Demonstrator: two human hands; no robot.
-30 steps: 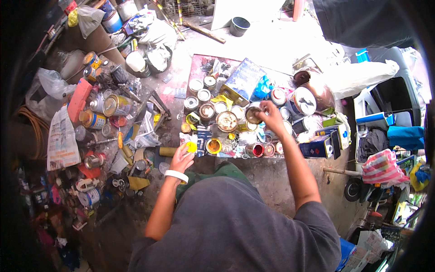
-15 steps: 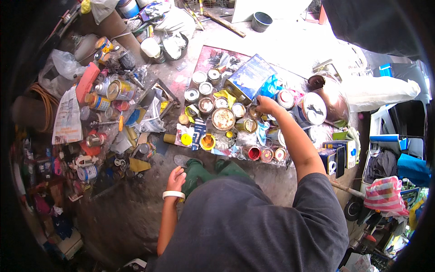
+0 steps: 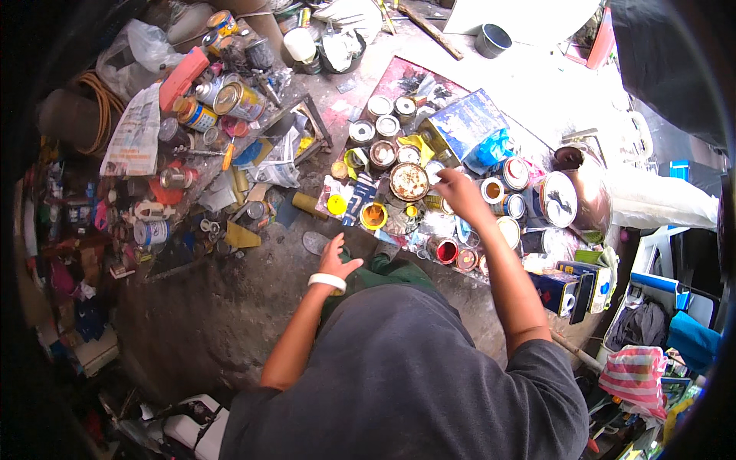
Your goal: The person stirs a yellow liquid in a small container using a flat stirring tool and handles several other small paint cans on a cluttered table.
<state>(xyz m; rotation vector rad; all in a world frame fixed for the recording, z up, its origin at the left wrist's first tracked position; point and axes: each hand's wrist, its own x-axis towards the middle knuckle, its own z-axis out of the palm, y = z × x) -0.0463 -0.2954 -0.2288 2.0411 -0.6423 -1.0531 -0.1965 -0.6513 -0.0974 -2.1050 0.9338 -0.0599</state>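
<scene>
My left hand [image 3: 336, 262] hovers with fingers apart and empty below the yellow tin [image 3: 336, 205] and the tin with orange paint [image 3: 374, 215] on a paint-stained board [image 3: 376, 71]. My right hand [image 3: 454, 186] has its fingers curled among the cans, just right of the big rusty-lidded can [image 3: 409, 182]; what they grip is hidden. An open can with brown contents [image 3: 492, 190] stands right of that hand, and a can of red paint [image 3: 444, 250] lies nearer me. A large blue tin [image 3: 469, 115] and a blue plastic bag [image 3: 494, 149] are just beyond it.
Piled cans, newspaper [image 3: 130, 134] and tools crowd the left. An empty-looking dark bucket [image 3: 492, 40] stands behind. At right are a large metal pot [image 3: 586, 195], blue tins [image 3: 553, 293] and a crate with a striped bag [image 3: 630, 379]. A long wooden stick lies at the back.
The view has shifted. My left hand has left the yellow tin and drawn back toward my body, fingers spreading. My right hand no longer shows the dark round thing it held a second ago.
</scene>
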